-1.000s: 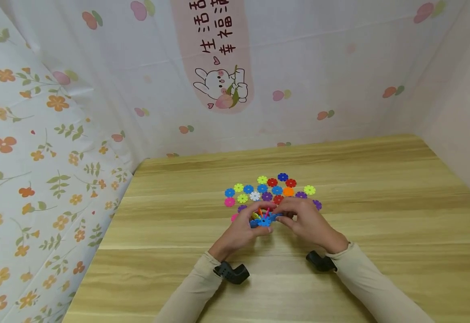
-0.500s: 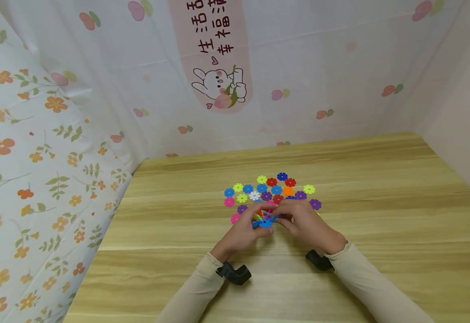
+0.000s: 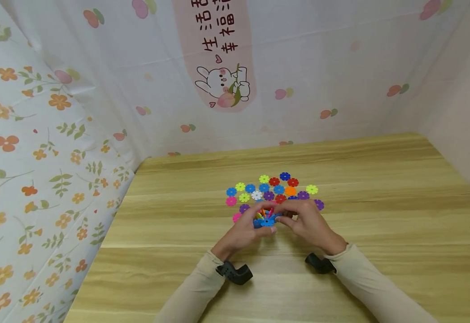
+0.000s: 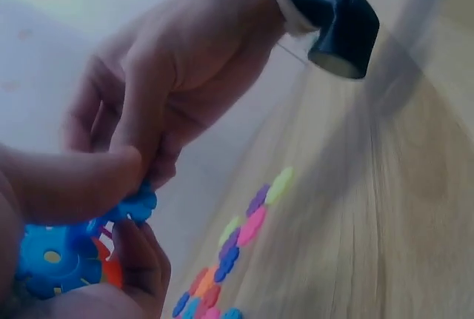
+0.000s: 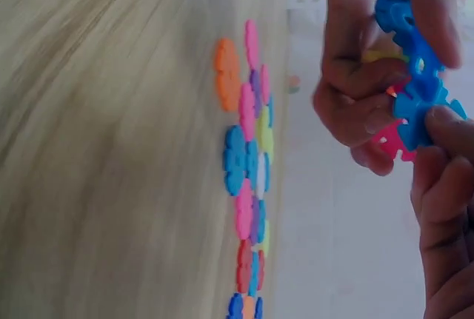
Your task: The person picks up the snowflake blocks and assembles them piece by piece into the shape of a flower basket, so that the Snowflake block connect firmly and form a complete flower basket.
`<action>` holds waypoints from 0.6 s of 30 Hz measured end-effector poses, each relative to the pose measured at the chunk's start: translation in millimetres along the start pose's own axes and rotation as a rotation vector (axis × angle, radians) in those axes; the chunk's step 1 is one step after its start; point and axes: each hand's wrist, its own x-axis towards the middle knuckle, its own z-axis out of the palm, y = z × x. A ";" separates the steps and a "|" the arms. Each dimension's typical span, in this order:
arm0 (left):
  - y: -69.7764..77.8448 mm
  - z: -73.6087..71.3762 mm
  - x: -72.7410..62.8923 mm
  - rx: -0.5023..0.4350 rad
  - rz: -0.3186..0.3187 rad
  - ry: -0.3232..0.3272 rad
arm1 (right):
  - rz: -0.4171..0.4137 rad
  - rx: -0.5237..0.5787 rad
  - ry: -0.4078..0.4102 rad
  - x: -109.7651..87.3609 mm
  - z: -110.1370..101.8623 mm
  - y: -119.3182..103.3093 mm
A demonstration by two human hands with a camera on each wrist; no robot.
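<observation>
Both hands meet over the near side of the disc group, working on a cluster of interlocking snowflake discs (image 3: 266,221). Blue discs (image 4: 53,257) face the person, with orange, pink and yellow discs set behind them. My left hand (image 3: 243,231) curls its fingers and thumb round the cluster from the left. On the right side, my right hand (image 3: 309,224) pinches a blue disc (image 4: 137,205) between thumb and fingers at the cluster's edge. In the right wrist view, linked blue discs (image 5: 421,64) run between the two hands, with a pink disc (image 5: 392,140) beneath. Fingers hide part of the cluster.
Loose snowflake discs in several colours lie flat on the wooden table (image 3: 170,269) beyond the hands, among them a white disc (image 3: 257,195) and an orange disc (image 3: 290,191). A printed curtain (image 3: 311,67) hangs behind the table. Each wrist wears a black mount (image 3: 237,273).
Both hands stay close together on the cluster. The cluster tilted a little half a second ago and now its blue disc faces the person again. The head view shifts slightly.
</observation>
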 end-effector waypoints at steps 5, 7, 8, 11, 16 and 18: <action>-1.8 -6.9 -1.0 0.030 0.014 0.017 | 0.126 0.059 -0.092 5.2 -0.8 6.6; -4.6 -9.4 -0.2 0.063 0.046 0.054 | 0.204 0.058 -0.161 8.7 -2.4 13.2; -6.8 -10.5 0.2 0.080 0.067 0.081 | 0.234 0.040 -0.197 10.8 -2.4 16.9; -14.4 -12.8 0.5 0.104 0.122 0.171 | 0.284 -0.057 -0.299 17.7 1.7 24.9; -18.9 -12.2 2.2 0.078 0.178 0.248 | 0.248 -0.288 -0.379 30.4 16.7 26.8; -16.5 -10.9 3.4 0.074 0.201 0.248 | 0.239 -0.355 -0.388 33.7 21.1 25.5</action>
